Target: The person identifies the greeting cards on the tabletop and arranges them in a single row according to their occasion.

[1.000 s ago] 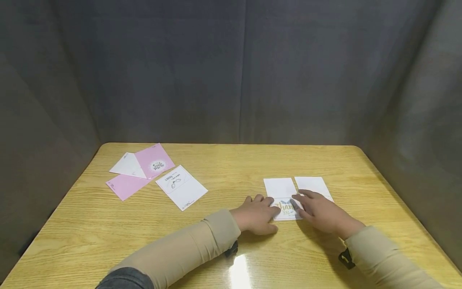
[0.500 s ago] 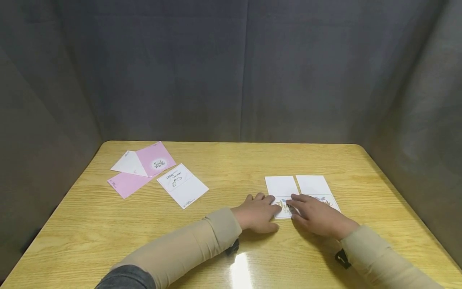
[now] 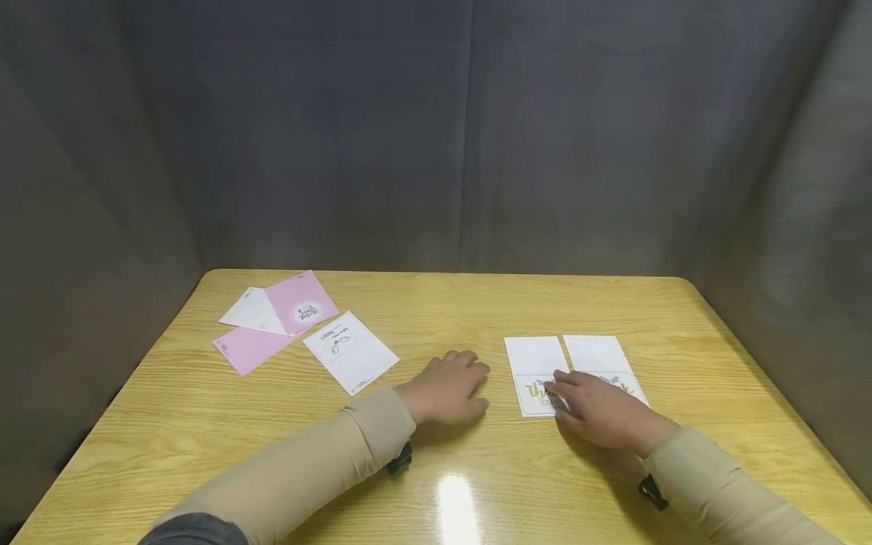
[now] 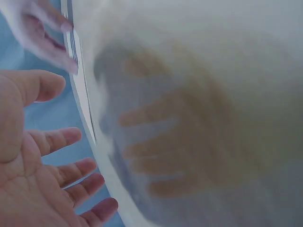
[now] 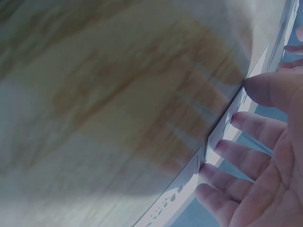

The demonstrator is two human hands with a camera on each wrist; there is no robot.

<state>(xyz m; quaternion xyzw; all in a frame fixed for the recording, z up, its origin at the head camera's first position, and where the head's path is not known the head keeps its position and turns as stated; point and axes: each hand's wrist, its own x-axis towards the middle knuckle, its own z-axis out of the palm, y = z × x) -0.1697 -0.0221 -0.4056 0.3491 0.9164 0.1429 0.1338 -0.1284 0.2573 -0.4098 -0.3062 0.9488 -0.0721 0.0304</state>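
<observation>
Two white thank-you cards lie side by side on the right of the table in the head view: the left card (image 3: 534,356) and the right card (image 3: 596,352), a narrow gap between them. My right hand (image 3: 602,412) rests over their lower halves, its fingertips on the left card's printed part. In the right wrist view its fingers (image 5: 248,158) are spread against the card edges. My left hand (image 3: 446,390) is held with fingers spread over the wood, left of the cards and holding nothing. Its fingers (image 4: 80,187) look relaxed and apart in the left wrist view.
A white card with a heart message (image 3: 350,353) lies left of my left hand. Beyond it, a pink card (image 3: 303,303), another pink piece (image 3: 252,350) and a white piece (image 3: 255,312) overlap. Grey curtains (image 3: 436,136) surround the wooden table (image 3: 436,303).
My left hand has come off the left card and moved left. The right hand slid slightly left onto that card, then stayed there, uncovering more of the right card's print.
</observation>
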